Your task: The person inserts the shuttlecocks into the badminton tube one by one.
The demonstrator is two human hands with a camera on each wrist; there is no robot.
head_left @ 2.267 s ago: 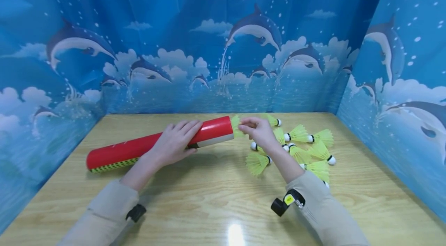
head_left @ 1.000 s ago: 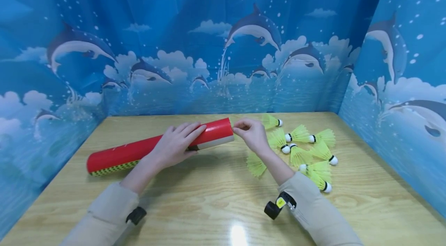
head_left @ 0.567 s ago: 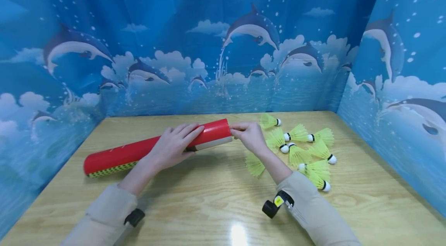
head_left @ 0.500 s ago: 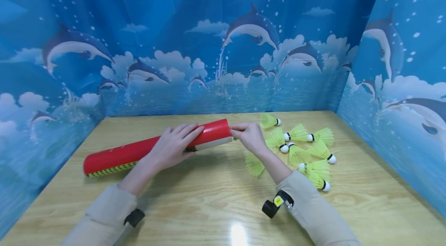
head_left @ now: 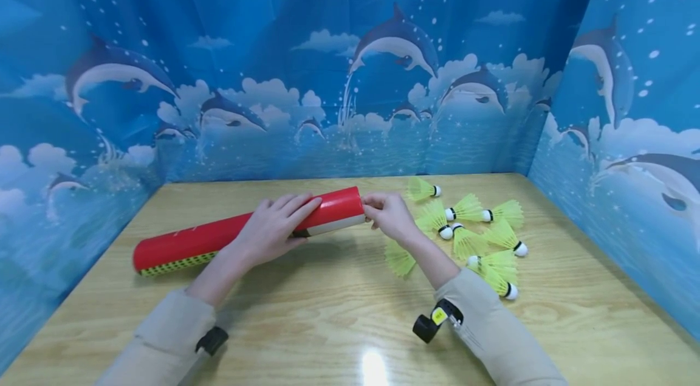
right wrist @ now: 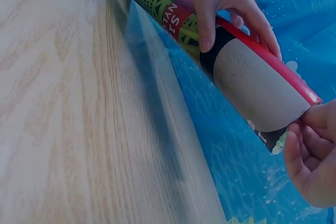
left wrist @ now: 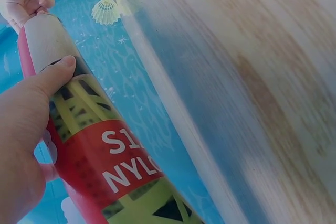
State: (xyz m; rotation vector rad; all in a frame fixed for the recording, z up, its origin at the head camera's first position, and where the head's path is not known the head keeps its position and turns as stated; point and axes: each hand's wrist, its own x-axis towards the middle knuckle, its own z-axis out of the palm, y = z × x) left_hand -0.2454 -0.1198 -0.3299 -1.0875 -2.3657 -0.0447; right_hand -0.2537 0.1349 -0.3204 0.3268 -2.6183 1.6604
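Note:
My left hand grips a red shuttlecock tube around its body, with the thumb on the near side. The tube lies slantwise, its right end raised off the table. At that end my right hand has thumb and index finger pinched together at the rim. A pale green edge of a shuttlecock shows inside the mouth in the right wrist view; the rest of it is hidden by the tube. In the left wrist view, the tube's printed label faces the camera.
Several yellow shuttlecocks with white heads lie in a loose group at the right, including one shuttlecock near the middle and one at the back. The wooden table ends at a blue dolphin-print curtain.
The shuttlecock skirt at the tube's mouth has gone inside, out of the head view. My right hand has followed it left to the rim; its fingers are now more bent. The left hand keeps its grip.

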